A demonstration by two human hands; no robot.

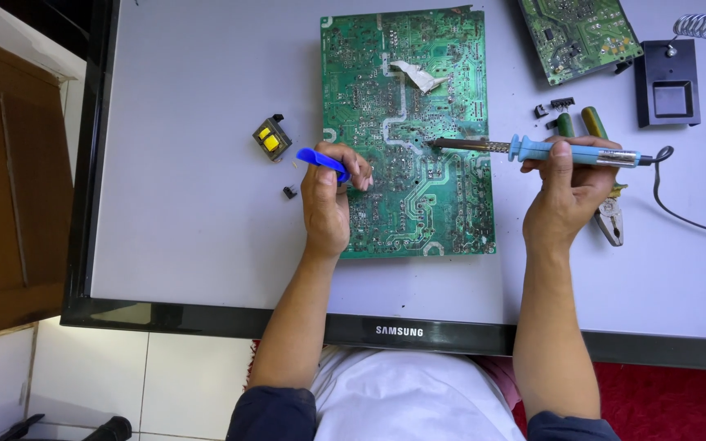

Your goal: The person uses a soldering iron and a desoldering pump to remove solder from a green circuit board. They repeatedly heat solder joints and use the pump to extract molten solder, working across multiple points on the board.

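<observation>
A large green circuit board [435, 204] lies solder side up on a pale grey surface. My right hand [569, 192] grips a blue-handled soldering iron [582, 153], held level, its dark tip touching the board near its middle. My left hand [328, 196] rests at the board's left edge and holds a small blue plastic tool [320, 159]. A scrap of white tape or paper [418, 76] sits on the upper part of the board.
A small transformer with yellow tape [271, 139] and a tiny black part [289, 192] lie left of the board. A second green board [578, 33], a black iron stand [668, 82], green-handled pliers [606, 208] and small components [553, 106] sit on the right.
</observation>
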